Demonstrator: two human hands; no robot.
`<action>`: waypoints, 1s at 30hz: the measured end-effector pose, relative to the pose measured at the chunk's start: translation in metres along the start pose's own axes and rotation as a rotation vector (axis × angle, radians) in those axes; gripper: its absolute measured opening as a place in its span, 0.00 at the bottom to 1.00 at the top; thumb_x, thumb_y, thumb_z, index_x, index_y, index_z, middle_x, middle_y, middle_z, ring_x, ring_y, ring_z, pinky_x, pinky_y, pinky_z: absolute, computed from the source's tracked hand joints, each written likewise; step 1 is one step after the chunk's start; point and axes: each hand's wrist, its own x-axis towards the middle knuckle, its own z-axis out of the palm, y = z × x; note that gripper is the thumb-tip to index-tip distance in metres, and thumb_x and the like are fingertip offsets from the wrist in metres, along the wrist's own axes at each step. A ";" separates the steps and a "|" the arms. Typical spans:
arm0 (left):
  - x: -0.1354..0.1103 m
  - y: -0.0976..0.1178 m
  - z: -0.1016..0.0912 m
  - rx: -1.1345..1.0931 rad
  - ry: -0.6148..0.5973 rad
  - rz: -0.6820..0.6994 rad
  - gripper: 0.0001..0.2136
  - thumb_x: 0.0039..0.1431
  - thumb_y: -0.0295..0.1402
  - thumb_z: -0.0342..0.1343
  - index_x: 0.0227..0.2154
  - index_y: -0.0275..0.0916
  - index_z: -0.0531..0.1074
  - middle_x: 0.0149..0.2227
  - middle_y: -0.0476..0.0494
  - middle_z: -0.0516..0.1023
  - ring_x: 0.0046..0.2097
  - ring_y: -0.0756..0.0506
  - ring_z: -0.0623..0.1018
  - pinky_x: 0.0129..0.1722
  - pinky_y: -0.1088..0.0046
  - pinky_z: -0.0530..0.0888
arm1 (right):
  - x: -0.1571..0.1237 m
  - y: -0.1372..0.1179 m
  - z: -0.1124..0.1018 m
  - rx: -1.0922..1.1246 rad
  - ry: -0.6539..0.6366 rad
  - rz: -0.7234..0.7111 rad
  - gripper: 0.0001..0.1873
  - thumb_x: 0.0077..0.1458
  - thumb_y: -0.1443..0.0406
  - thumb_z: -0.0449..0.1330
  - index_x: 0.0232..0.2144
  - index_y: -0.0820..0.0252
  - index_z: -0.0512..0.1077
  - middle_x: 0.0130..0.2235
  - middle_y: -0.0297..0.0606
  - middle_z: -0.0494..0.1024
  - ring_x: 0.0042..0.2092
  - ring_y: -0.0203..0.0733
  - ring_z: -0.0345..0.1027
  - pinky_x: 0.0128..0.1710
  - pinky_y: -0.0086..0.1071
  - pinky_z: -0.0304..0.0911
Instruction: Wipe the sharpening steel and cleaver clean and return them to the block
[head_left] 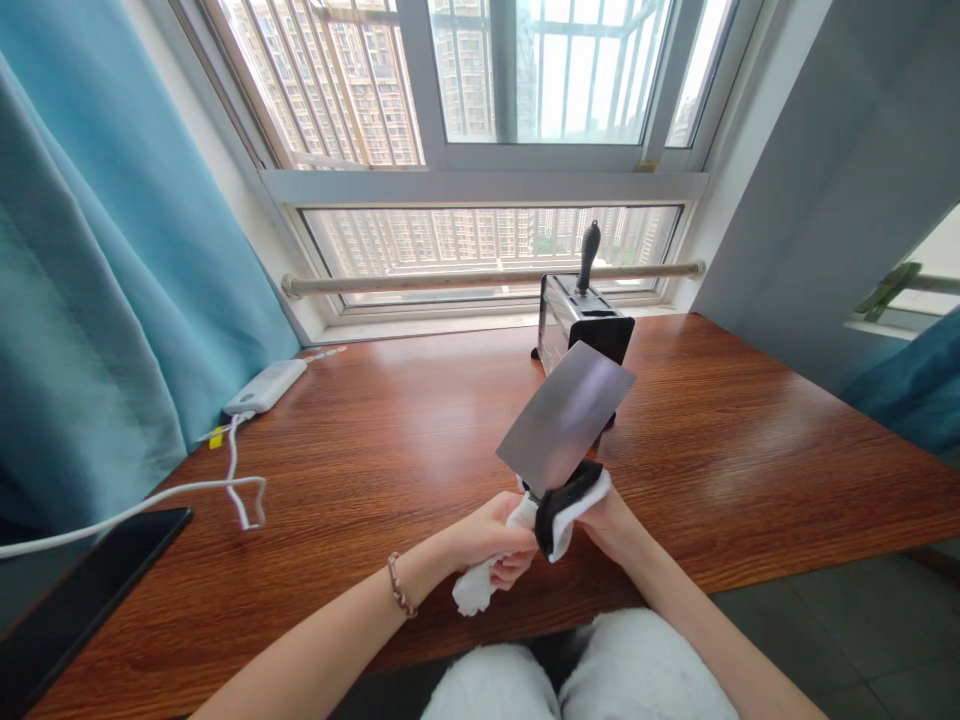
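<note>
Blade: I see the cleaver (566, 418) raised at a tilt, its flat face beyond both hands' fingers.
Left hand (501, 545): closed around white wrapping (474, 590) below the blade.
Right hand (609, 522): behind the black-and-white cloth (574, 505); fingers hidden, grip I cannot tell.
Knife block (589, 318): upright behind the blade.

At seven o'clock, a bracelet (401, 585) circles the left wrist (426, 568): a narrow reddish-brown band, knobbly along its length, its beads or links too small to tell apart. The left forearm (322, 650), at seven o'clock, and the right forearm (697, 610), between four and five, are slim and bare. From six round to five o'clock, white, soft-looking, slightly fuzzy clothing (649, 665) covers both rounded knees.
</note>
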 end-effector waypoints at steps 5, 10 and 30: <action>0.004 -0.008 0.005 0.035 0.056 0.014 0.07 0.43 0.30 0.49 0.19 0.37 0.55 0.12 0.56 0.55 0.13 0.56 0.55 0.11 0.80 0.54 | 0.006 0.005 -0.007 -0.092 0.091 0.001 0.17 0.27 0.68 0.68 0.27 0.65 0.72 0.28 0.36 0.74 0.29 0.38 0.65 0.31 0.31 0.62; 0.005 -0.008 0.006 0.034 0.088 0.002 0.10 0.44 0.32 0.50 0.18 0.37 0.53 0.13 0.56 0.54 0.13 0.57 0.54 0.11 0.80 0.53 | 0.006 0.006 -0.008 -0.062 0.116 -0.014 0.14 0.29 0.70 0.67 0.26 0.66 0.72 0.27 0.36 0.74 0.29 0.37 0.65 0.30 0.30 0.62; -0.002 0.006 0.005 0.141 0.023 -0.129 0.13 0.46 0.37 0.55 0.27 0.38 0.56 0.14 0.58 0.54 0.15 0.57 0.55 0.13 0.81 0.55 | 0.004 0.004 -0.019 0.050 0.339 -0.050 0.13 0.29 0.73 0.67 0.24 0.63 0.71 0.26 0.33 0.74 0.27 0.35 0.67 0.29 0.28 0.64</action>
